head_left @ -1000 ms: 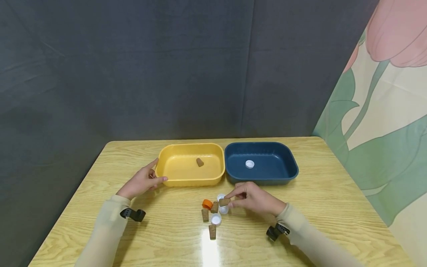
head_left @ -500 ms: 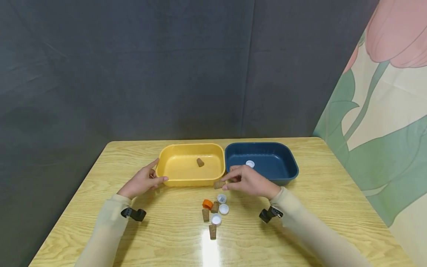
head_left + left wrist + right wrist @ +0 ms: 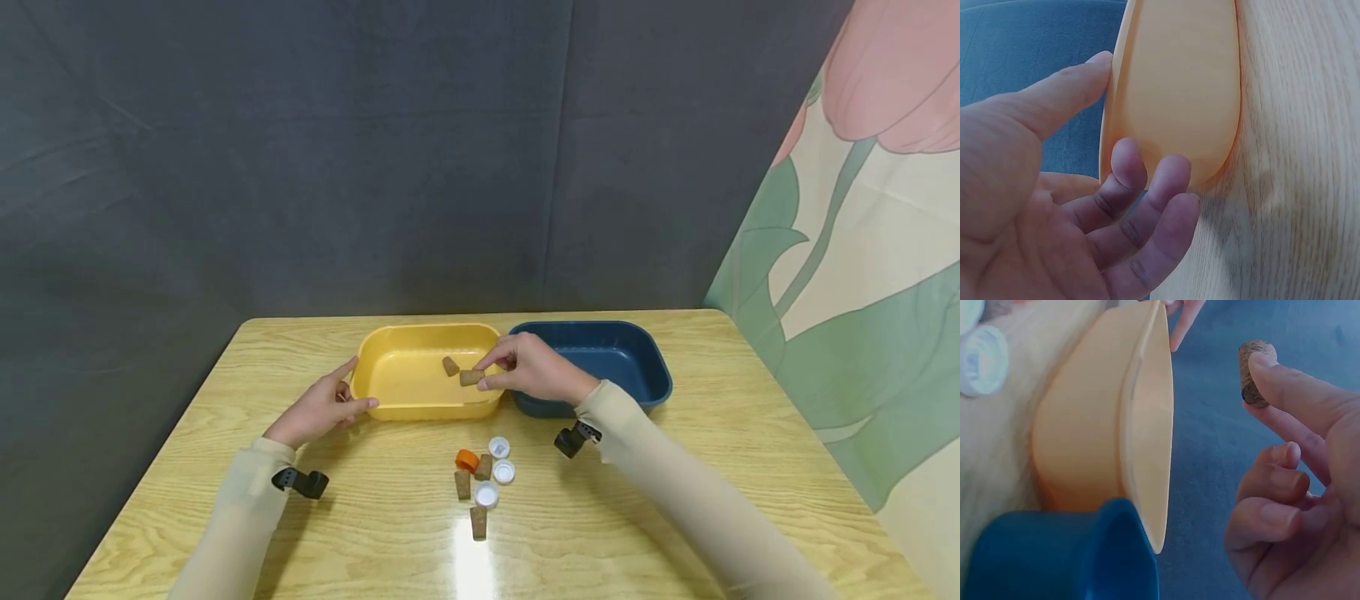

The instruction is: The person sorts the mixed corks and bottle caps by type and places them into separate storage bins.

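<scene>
My right hand (image 3: pixel 542 367) pinches a brown cork (image 3: pixel 472 377) between thumb and forefinger, above the right part of the yellow tray (image 3: pixel 427 411). In the right wrist view the cork (image 3: pixel 1254 374) shows mottled sides, and the other fingers curl loosely below it. Another cork (image 3: pixel 451 366) lies inside the tray. At the tray's left end rests my left hand (image 3: pixel 322 406), thumb and forefinger stretched out and touching the rim. The left wrist view shows its other fingers (image 3: pixel 1169 181) loosely bent beside the tray's end.
A dark blue tray (image 3: pixel 645 367) adjoins the yellow one, partly covered by the right hand. Nearer on the wooden table lie several corks (image 3: pixel 478 522), white caps (image 3: pixel 486 496) and an orange cap (image 3: pixel 467 460). A dark curtain (image 3: pixel 397 167) hangs behind.
The right hand has lifted the cork from the group of caps and corks and carried it forward and left, over the yellow tray. The left hand keeps its place.
</scene>
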`<action>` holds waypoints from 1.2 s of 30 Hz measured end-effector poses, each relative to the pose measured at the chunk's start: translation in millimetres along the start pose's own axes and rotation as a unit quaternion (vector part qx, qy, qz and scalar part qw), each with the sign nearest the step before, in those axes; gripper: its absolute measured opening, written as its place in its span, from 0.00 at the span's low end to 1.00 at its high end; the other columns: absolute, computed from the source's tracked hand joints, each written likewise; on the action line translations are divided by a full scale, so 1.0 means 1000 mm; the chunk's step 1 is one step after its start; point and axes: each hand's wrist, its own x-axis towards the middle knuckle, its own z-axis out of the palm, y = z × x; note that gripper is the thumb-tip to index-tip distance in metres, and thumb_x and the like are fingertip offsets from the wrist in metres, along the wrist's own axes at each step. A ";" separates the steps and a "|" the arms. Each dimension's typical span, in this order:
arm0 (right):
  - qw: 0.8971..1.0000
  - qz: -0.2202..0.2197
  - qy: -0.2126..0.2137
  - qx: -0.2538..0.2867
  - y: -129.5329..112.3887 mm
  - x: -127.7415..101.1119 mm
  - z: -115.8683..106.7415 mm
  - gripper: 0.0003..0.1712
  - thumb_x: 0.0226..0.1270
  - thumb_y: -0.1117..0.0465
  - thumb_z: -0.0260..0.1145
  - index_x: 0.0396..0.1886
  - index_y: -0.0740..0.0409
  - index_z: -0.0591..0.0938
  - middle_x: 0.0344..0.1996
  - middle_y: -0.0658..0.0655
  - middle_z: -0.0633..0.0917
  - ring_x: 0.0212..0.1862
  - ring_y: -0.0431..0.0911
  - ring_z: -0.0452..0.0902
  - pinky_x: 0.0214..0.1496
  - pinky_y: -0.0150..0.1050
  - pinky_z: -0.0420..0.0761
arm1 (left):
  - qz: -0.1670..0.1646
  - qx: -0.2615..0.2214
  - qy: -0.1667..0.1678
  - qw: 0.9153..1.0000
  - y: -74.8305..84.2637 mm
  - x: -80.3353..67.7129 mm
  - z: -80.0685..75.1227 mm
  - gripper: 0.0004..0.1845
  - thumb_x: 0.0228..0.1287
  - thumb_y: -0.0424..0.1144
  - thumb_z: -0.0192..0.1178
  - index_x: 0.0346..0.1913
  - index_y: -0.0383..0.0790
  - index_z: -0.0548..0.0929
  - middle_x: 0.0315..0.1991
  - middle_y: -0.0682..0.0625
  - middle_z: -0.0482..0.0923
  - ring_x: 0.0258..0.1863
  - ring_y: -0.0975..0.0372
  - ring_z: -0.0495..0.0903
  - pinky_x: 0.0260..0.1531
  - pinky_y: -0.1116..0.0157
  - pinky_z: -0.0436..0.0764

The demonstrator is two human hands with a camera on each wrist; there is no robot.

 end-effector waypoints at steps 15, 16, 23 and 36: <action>0.998 0.056 -0.021 -0.009 -0.001 0.067 0.003 0.09 0.64 0.56 0.74 0.41 0.52 0.91 0.22 0.51 0.74 0.26 0.43 0.64 0.28 0.34 0.63 | -0.001 -0.005 -0.009 1.000 -0.001 0.000 0.001 0.55 0.66 0.50 0.68 0.80 0.35 0.42 0.27 0.48 0.72 0.22 0.58 0.71 0.23 0.67 0.73; 0.998 0.062 -0.021 -0.009 0.001 0.071 0.003 0.09 0.64 0.56 0.74 0.41 0.52 0.91 0.23 0.51 0.74 0.27 0.43 0.65 0.29 0.34 0.63 | -0.003 -0.005 -0.009 1.000 -0.002 0.000 0.002 0.55 0.65 0.50 0.68 0.81 0.35 0.42 0.27 0.48 0.73 0.22 0.57 0.71 0.23 0.67 0.73; 0.996 0.087 -0.015 -0.018 0.010 0.090 0.010 0.10 0.62 0.55 0.75 0.41 0.52 0.91 0.27 0.51 0.77 0.33 0.44 0.68 0.33 0.35 0.66 | -0.008 -0.002 -0.008 1.000 -0.001 0.001 0.002 0.54 0.66 0.49 0.68 0.81 0.36 0.42 0.27 0.48 0.72 0.22 0.58 0.70 0.22 0.68 0.72; 0.992 0.123 -0.010 -0.005 0.019 0.124 0.020 0.11 0.61 0.55 0.76 0.42 0.53 0.91 0.31 0.52 0.79 0.33 0.44 0.68 0.32 0.33 0.66 | -0.009 0.002 -0.011 1.000 0.000 0.000 -0.001 0.54 0.67 0.49 0.67 0.80 0.35 0.41 0.27 0.48 0.72 0.22 0.60 0.70 0.22 0.68 0.71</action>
